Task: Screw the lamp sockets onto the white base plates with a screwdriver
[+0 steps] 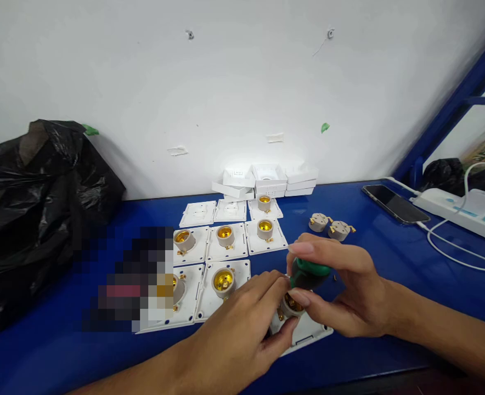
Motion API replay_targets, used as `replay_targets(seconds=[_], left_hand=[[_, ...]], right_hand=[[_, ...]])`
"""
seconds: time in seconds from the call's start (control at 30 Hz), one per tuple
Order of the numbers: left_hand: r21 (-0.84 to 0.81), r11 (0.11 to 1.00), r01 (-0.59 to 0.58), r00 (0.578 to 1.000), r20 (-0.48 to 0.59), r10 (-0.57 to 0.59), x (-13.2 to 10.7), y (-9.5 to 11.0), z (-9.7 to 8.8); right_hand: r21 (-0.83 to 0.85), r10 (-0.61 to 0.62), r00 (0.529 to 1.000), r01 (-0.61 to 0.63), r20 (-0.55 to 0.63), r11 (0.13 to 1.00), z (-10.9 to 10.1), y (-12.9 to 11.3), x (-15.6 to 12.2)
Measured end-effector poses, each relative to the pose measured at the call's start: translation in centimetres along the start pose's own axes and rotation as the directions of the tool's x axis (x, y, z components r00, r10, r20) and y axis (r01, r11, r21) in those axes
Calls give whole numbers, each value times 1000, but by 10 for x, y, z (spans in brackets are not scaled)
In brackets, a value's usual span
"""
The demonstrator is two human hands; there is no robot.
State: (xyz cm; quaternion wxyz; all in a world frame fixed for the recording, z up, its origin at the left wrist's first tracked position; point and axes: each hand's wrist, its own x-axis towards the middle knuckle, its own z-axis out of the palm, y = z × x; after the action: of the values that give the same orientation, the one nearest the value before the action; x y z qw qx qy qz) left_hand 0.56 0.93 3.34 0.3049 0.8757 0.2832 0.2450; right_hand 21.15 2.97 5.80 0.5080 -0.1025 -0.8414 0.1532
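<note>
My right hand [351, 288] pinches the green and black handle of a screwdriver [310, 272] between thumb and fingers. The handle is over a ceramic lamp socket [292, 308] with a brass inside; its tip is hidden. This socket sits on a white square plate [314, 333] near the front of the table. Thumb and fingers of my left hand [242, 321] are closed around the socket from the left side, partly covering it. Just beyond my left hand, another lamp socket [224, 282] rests on its own white plate.
More plates with sockets [225, 235] stand in rows behind. White covers [269, 175] are stacked against the wall. Two loose sockets [319, 221], a phone [394, 204] and a power strip [464, 214] with white cables lie right. A black plastic bag [45, 203] fills the left.
</note>
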Motion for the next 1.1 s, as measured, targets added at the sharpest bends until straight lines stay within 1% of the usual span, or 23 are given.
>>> replay_targets(seconds=[0.17,0.6,0.83,0.97,1.1], left_hand=[[-2,1000,12,1000,7,-12,-1,1,0],[27,1000,-7,1000,11,7,-2,1,0],[21,1000,4,999,46,-5,-2,1,0],[45,999,12,998,63,-15,-2,3,-1],[70,998,8,998,57,-12,-1,3,-1]], right_hand=[[8,5,1000,-5,21,1000,-1,0,0],[30,59,997,-60,42,998,0,-2,-3],[56,68,996,-71,55,996,0,-1,-6],[58,78,994,-83,72,995,-1,0,-8],[67,79,993,-84,84,994,-1,1,-9]])
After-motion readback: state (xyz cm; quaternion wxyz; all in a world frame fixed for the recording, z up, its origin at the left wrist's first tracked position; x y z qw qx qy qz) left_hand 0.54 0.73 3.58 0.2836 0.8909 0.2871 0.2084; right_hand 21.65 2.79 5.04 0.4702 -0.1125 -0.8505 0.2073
